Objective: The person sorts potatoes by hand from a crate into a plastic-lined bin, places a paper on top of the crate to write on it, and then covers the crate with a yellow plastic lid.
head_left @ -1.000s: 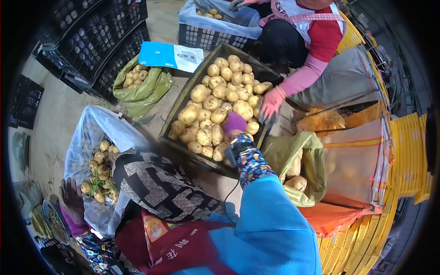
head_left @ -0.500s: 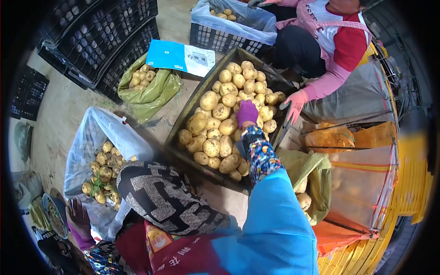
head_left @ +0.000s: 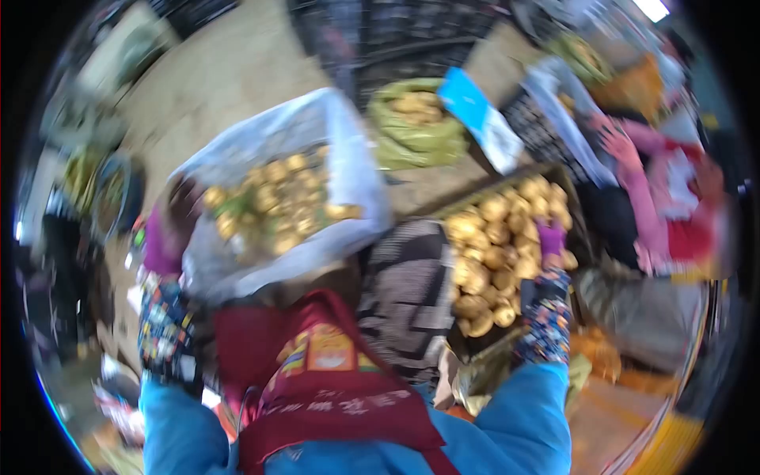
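Blurred by motion, my left hand (head_left: pixel 179 207) in a dark glove with a purple cuff is at the left rim of a crate lined with a white plastic bag (head_left: pixel 352 170). Inside the liner lie soil-marked potatoes (head_left: pixel 273 186) and some green leaves. My right hand (head_left: pixel 552 240), in a purple glove, rests at the right part of a dark crate (head_left: pixel 511 184) heaped with potatoes (head_left: pixel 495 257). Its fingers point down into the heap and are smeared, so I cannot tell what they hold.
A green sack of potatoes (head_left: pixel 416 131) and a blue and white sheet (head_left: pixel 479 115) lie beyond the crates. A person in pink sleeves (head_left: pixel 645 182) sits at the right by another lined crate (head_left: pixel 546 119). Stacked black crates (head_left: pixel 372 39) stand at the back.
My view has swung left, bringing the lined crate to the middle left. My left hand has moved up to that crate's rim. My right hand is still at the potato heap. The other person's hand has lifted.
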Demonstrator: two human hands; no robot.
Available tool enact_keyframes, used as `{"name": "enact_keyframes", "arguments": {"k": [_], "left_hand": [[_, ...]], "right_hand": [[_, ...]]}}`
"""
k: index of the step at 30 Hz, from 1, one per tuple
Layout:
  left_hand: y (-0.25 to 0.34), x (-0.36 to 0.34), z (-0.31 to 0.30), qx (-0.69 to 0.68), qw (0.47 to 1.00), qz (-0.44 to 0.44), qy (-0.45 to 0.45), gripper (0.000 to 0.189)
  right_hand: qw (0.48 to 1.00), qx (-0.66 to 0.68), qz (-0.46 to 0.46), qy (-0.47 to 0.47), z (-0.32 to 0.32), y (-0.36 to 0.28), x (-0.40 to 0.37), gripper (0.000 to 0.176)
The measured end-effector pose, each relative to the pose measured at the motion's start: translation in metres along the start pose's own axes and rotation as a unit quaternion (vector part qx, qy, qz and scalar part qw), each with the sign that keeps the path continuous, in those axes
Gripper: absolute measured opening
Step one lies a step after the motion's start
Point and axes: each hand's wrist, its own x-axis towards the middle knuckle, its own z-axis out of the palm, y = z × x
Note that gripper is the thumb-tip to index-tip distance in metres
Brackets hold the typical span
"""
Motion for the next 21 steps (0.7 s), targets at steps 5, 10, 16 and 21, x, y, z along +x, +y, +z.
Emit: {"name": "enact_keyframes", "arguments": {"k": [5,10,16,21], "left_hand": [[0.015,-0.005,0.015,-0.055,0.994,0.047,0.080,0.044],[0.016,0.001,-0.024,-0.115,0.982,0.042,0.141,0.046],[0.038,0.008,-0.035,-0.145,0.976,0.099,0.127,0.047],[0.046,0.005,-0.033,-0.167,0.957,0.161,0.174,0.050]], "right_hand": [[0.932,0.245,-0.227,-0.142,-0.056,-0.232,0.043,0.046],[0.797,0.154,-0.364,-0.458,0.022,-0.474,-0.037,0.048],[0.607,-0.095,-0.552,-0.564,0.241,-0.558,-0.174,0.046],[0.465,-0.211,-0.690,-0.514,0.341,-0.604,-0.293,0.040]]}}
